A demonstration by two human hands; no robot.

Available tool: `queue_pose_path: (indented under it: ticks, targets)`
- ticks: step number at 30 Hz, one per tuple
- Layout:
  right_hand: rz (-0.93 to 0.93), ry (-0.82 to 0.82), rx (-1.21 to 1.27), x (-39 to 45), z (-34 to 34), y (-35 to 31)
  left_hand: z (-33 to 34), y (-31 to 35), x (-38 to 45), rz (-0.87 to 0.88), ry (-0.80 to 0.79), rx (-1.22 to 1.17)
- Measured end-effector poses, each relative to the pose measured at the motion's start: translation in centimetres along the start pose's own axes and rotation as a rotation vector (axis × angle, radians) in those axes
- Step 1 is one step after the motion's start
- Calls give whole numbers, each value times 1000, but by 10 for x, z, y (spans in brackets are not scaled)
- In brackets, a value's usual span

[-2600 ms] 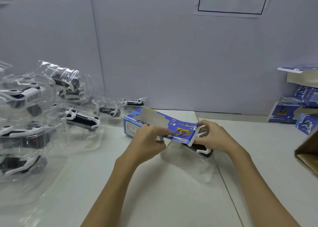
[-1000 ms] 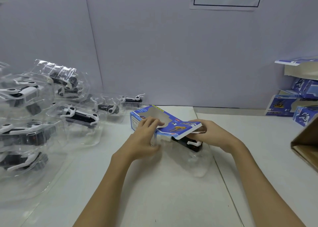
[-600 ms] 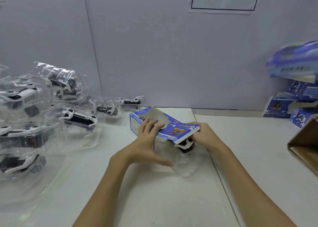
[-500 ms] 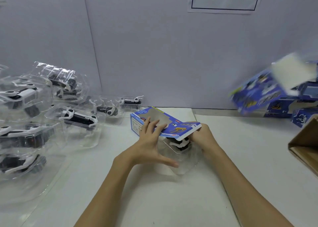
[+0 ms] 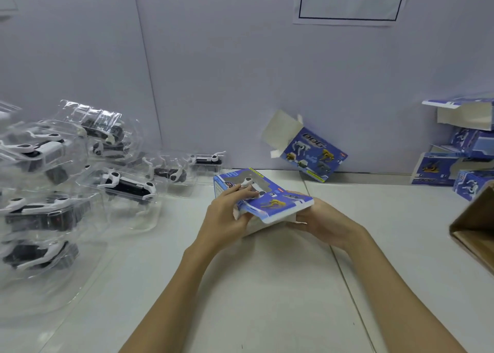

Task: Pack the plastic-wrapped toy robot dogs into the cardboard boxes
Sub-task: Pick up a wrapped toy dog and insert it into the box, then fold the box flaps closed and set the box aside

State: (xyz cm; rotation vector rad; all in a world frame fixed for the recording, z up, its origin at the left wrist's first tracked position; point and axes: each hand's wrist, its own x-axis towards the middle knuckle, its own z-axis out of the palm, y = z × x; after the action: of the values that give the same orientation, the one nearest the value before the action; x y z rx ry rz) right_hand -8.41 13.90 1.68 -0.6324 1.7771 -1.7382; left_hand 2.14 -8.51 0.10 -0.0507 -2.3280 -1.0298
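Between the hands (image 5: 227, 216), the box (image 5: 267, 203) is showing glossy printed cardboard with a clear plastic window. Left of the hands, the blister packs (image 5: 80, 181) are glinting as shiny transparent plastic around hard, smooth black-and-white plastic dogs (image 5: 127, 185). Under the hands, the counter (image 5: 267, 285) is looking smooth, matt and white. Beyond them, a tilted box (image 5: 310, 154) is showing matt, unprinted card inside its flaps. Far right, a carton (image 5: 478, 232) is showing dull brown corrugated cardboard.
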Motion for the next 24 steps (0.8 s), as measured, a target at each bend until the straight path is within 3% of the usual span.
queue_pose_path:
  ticks: [2,6,10,13,16,19,21,24]
  targets:
    - [-95,-14,-87,-1,1,1,0,4,1,3,75,-78]
    - [-395,365,-238,6,15,-5,-5,16,6,-47,199,-360]
    - [-536,612,-318,9,26,-12,-7,21,5,60,94,-453]
    - [-577,772,-370,5,30,-18,-9,21,7,101,139,-409]
    - [-609,675,-180,-1,42,-28,-14,27,9,123,224,-395]
    - [-617,513,-42,-4,56,-31,-17,33,8,61,199,-519]
    - [-662,460,-113,-7,65,-28,-16,37,7,18,134,-572]
    - [-732,507,-306,-7,72,-20,-15,43,5,31,92,-606]
